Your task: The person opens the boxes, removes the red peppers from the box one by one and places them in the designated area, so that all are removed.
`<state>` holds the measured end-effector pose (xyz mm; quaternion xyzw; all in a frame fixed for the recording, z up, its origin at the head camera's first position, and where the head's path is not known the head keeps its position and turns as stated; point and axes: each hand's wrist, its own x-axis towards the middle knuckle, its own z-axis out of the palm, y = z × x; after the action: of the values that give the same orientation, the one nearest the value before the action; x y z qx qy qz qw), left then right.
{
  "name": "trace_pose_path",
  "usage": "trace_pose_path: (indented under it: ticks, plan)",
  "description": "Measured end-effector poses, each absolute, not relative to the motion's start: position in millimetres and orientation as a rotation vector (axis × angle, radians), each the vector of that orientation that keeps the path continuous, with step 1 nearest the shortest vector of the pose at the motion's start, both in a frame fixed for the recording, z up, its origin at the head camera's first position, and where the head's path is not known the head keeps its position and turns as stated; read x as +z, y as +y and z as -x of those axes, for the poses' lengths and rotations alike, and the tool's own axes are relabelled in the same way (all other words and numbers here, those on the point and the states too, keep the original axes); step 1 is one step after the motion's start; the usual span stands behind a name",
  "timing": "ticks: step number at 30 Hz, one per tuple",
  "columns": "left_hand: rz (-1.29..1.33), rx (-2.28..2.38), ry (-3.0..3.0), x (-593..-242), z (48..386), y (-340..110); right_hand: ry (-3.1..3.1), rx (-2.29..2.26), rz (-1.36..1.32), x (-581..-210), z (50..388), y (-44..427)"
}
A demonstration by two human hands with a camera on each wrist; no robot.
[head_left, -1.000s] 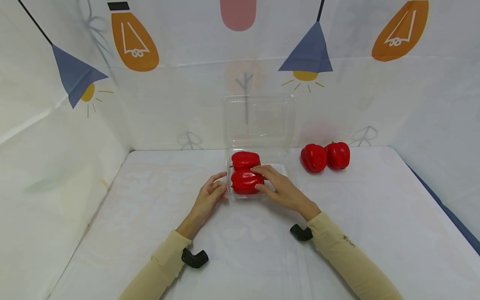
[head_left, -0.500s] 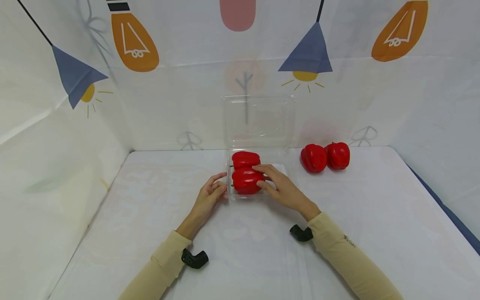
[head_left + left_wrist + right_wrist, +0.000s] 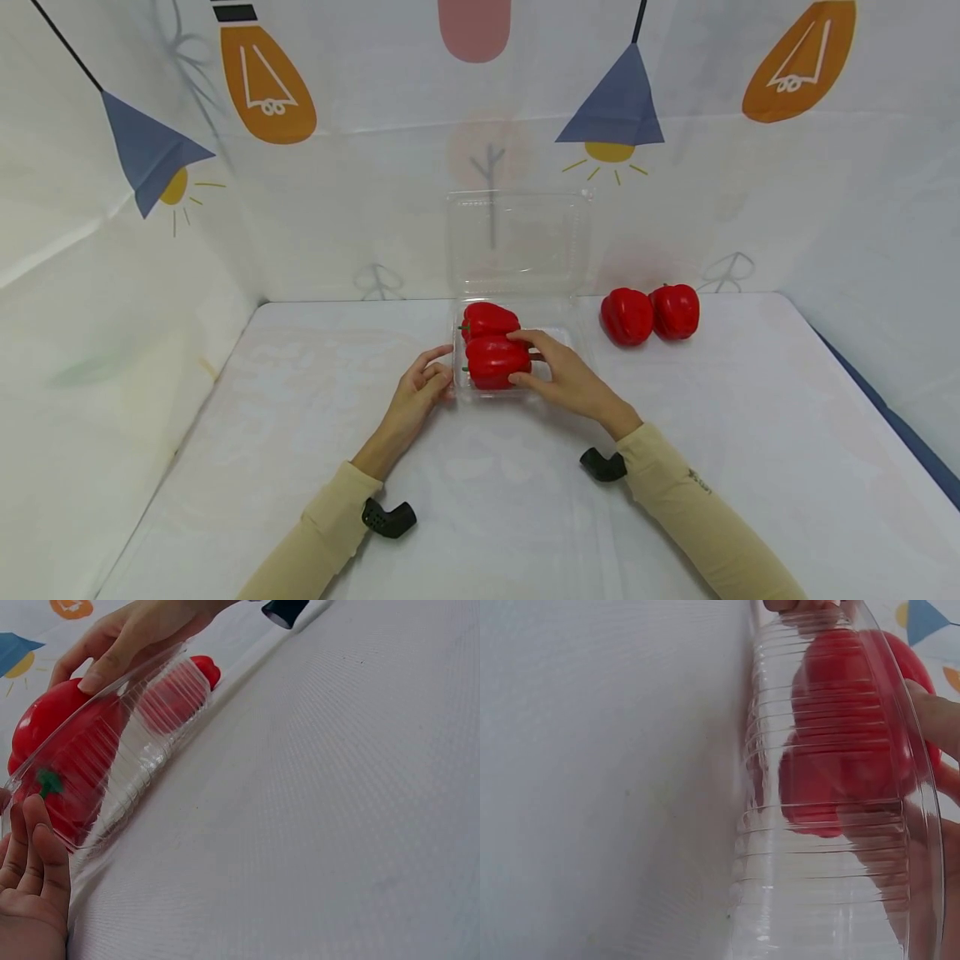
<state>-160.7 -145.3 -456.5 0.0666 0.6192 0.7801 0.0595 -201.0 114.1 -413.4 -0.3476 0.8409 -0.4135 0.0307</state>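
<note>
Two red bell peppers lie on their sides in a clear plastic container, one behind the other, stems pointing left. My right hand (image 3: 566,379) grips the near bell pepper (image 3: 495,363) by its right end, thumb in front and fingers behind. The rear bell pepper (image 3: 487,320) touches it and is partly hidden by it. At the container's left side, my left hand (image 3: 416,392) holds the rim (image 3: 491,395). In the left wrist view, its fingers stand against the ribbed wall (image 3: 131,765). Through that wall the green stem (image 3: 49,782) shows.
The container's hinged lid (image 3: 519,242) stands raised against the patterned backdrop. Two more red bell peppers (image 3: 627,317) sit side by side at the back right of the white table (image 3: 480,517). A black device (image 3: 390,518) is worn at each wrist.
The near bell pepper has shifted slightly to the right in my right hand, and the rear one has tilted a little. My left hand stays in place.
</note>
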Motion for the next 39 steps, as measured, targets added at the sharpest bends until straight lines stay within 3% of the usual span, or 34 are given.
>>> trace_pose_path:
  ticks: [16,24,39]
  plan:
    - [-0.221,2.374,1.865,-456.1,160.1,-145.2,2.573,-1.249,1.049,-411.5,200.7,113.2]
    - [-0.236,2.388,1.861,-457.6,160.1,-145.6,2.494,-1.335,0.839,-411.1,204.1,115.2]
    - [-0.232,2.373,1.876,-456.6,161.0,-145.7,2.445,-1.423,0.777,-407.3,204.2,117.4]
